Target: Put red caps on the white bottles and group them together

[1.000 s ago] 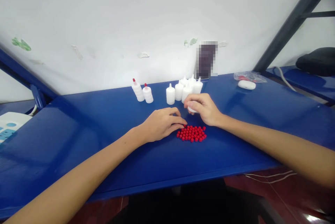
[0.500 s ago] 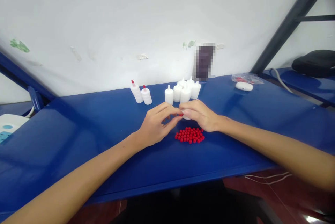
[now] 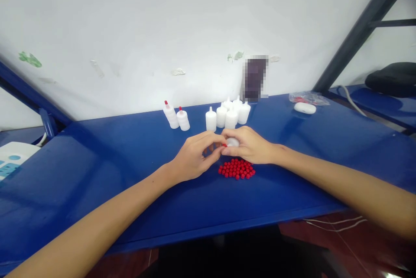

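My right hand (image 3: 248, 143) is wrapped round a white squeeze bottle (image 3: 233, 142), tilted with its tip toward the left. At that tip, a small red cap (image 3: 224, 145) is pinched between the thumb and fingertips of my left hand (image 3: 196, 154). The nozzle itself is hidden by my fingers. Just below my hands lies a heap of loose red caps (image 3: 236, 168) on the blue table (image 3: 156, 217). Behind them stands a group of white bottles (image 3: 211, 120) with bare nozzles. To the left are two white bottles (image 3: 183, 120) with red caps on their tips.
A white wall (image 3: 130, 22) rises behind the table. At the right back lie a small white case (image 3: 304, 108) and a clear plastic bag (image 3: 310, 98) with red bits in it. A white power strip (image 3: 19, 156) sits at the left edge.
My right hand has turned the bottle, so more of its white body shows between thumb and fingers. My left fingertips stay at its tip with the red cap.
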{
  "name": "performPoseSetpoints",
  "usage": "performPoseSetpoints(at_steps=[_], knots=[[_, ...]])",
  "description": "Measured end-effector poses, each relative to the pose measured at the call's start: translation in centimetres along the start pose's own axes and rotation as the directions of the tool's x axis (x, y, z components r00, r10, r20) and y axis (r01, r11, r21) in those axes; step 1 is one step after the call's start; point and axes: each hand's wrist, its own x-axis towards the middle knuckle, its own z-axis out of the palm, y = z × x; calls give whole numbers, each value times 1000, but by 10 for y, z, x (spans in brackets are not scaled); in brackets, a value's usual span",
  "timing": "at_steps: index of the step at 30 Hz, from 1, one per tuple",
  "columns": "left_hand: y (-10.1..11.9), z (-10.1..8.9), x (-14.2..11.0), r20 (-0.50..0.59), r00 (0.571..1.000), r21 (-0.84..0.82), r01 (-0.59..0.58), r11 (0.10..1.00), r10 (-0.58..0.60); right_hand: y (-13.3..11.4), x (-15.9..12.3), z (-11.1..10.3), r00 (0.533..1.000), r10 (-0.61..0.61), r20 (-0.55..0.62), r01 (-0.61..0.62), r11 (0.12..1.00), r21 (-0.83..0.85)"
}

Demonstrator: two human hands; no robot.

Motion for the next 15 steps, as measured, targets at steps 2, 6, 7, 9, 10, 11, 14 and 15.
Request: performPoseSetpoints(at_steps=[2,6,7,9,10,11,14,15], knots=[[0,1,-1,-3,1000,14,-22,1000,22,1,0,0,999,-44,11,43,999,27],[3,3,0,-30,994,107,-99,989,103,2,0,1,997,-80,5,79,993,86],[3,3,1,-43,991,132,-117,984,123,2,0,1,997,-79,-4,79,992,98],[4,4,1,-56,988,162,-134,978,145,2,0,1,997,-79,-21,81,991,106],[4,4,1,-49,988,166,-135,977,145,2,0,1,996,-84,-27,86,991,102],[3,4,1,-35,989,165,-133,977,141,1,0,1,995,-92,-30,94,991,92],[3,6,0,-3,992,134,-123,983,124,1,-1,2,992,-127,-16,128,991,49],[3,6,-1,-6,993,119,-120,986,122,1,-1,2,991,-136,-9,136,990,40]])
